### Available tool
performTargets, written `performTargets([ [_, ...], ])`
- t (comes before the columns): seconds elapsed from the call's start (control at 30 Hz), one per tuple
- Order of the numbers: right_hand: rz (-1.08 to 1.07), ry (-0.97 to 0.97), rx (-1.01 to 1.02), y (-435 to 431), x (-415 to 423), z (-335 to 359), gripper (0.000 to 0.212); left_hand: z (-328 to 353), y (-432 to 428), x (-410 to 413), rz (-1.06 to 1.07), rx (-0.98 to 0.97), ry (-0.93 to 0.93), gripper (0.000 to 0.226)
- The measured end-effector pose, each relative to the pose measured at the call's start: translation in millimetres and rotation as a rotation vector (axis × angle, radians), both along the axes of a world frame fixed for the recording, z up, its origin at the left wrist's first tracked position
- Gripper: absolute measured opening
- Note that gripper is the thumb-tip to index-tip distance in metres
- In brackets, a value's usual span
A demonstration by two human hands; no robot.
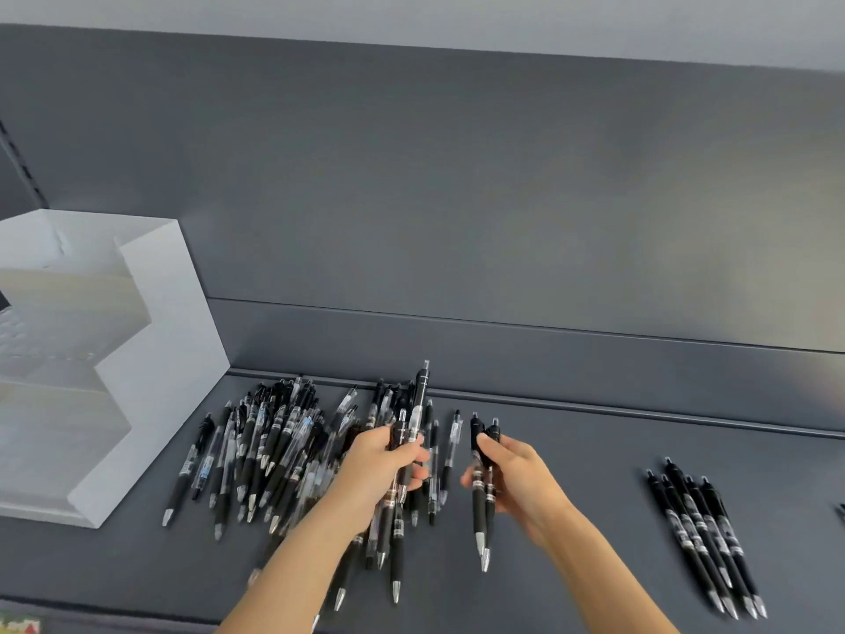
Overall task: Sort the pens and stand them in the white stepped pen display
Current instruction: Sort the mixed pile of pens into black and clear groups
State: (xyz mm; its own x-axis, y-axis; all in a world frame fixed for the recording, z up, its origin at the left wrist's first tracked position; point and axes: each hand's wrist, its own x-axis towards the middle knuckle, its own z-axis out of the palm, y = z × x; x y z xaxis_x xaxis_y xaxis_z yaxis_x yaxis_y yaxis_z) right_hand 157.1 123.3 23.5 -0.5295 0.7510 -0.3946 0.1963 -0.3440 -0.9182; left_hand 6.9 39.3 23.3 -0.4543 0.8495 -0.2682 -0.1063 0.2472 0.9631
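Over the loose pile (274, 450) of pens, my left hand (384, 464) has its grip curled round a small bundle (419, 404) that points up and away. My right hand (516, 473) pinches two black pens (481, 510), tips toward me. Bare dark shelf (594, 450) lies between my right hand and a sorted row (704, 533) near the right edge. The white stepped pen display (151, 359) stands just left of the pile.

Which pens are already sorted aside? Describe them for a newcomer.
Start at the white stepped display on the left of the grey shelf, then go right past the big loose pile of pens. Further right lies a small group of black pens. Unlike the jumbled pile, these lie neatly side by side, parallel, tips toward the camera.
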Motion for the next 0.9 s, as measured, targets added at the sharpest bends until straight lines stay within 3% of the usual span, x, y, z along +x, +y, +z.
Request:
performTargets([
  [0.3,-0.123,-0.004,-0.119,-7,49,-5,0.019,-5,5,37,-0.086,0.035,-0.248,0.023],
  [0.57,-0.129,0.067,-0.081,0,95,-2,0.012,-4,17,73,-0.058,-0.027,-0.144,0.013],
  [0.73,-0.263,0.095,-0.121,15,147,-1,0.009,-6,38,123,-0.084,-0.097,-0.047,0.012],
  [0.9,-0.335,-0.022,-0.045,43,222,-3,0.016,-9,68,187,-0.169,-0.169,-0.017,0.007],
])
